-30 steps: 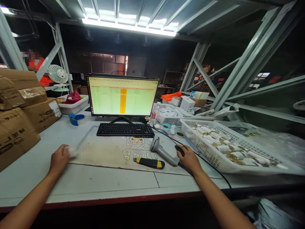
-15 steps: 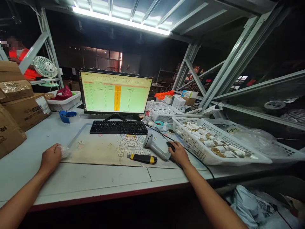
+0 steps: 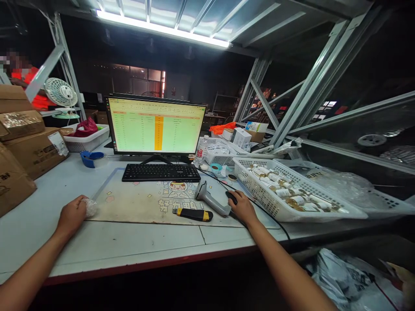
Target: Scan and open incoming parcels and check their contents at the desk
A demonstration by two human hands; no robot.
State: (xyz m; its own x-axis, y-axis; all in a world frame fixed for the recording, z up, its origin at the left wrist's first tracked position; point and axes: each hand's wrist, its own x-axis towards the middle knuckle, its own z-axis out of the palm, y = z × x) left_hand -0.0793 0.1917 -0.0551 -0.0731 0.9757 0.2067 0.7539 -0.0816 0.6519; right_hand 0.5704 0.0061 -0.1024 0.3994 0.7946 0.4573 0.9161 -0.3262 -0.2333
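1 mouse (image 3: 231, 197), 1 scanner (image 3: 212, 199), 1 knife (image 3: 193, 214)

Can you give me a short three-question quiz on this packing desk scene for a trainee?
1. True or false: the right hand rests on a black mouse.
2. What does the left hand hold? A) a crumpled clear wrap B) a pen C) a phone
3. Fill in: the yellow and black utility knife lies on the desk mat just in front of the grey barcode ______.

Key
1. True.
2. A: the crumpled clear wrap sits at the mat's left edge.
3. Scanner, lying between the keyboard and the white basket of small bottles.
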